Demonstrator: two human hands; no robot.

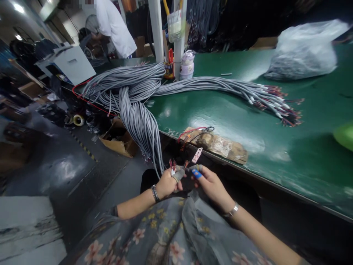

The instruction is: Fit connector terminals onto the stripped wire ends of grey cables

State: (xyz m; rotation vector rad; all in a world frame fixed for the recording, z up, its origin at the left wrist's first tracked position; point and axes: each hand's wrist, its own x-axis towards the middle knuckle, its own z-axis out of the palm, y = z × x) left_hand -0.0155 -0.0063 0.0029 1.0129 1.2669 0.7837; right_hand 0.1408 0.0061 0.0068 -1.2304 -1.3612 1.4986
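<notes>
My left hand is closed around the end of a grey cable, whose red and white stripped wire ends stick up above my fist. My right hand is pinched beside it, fingertips wrapped in grey and blue tape, touching the same wire ends. Both hands are over my lap, just below the table's front edge. The cable belongs to a thick bundle of grey cables that hangs off the green table. A small pink tag dangles at the edge above my hands.
A second cable bundle lies across the table, its coloured ends at the right. A plastic bag sits far right; a worn cardboard pad lies at the edge. A cardboard box is on the floor. A person in white stands behind.
</notes>
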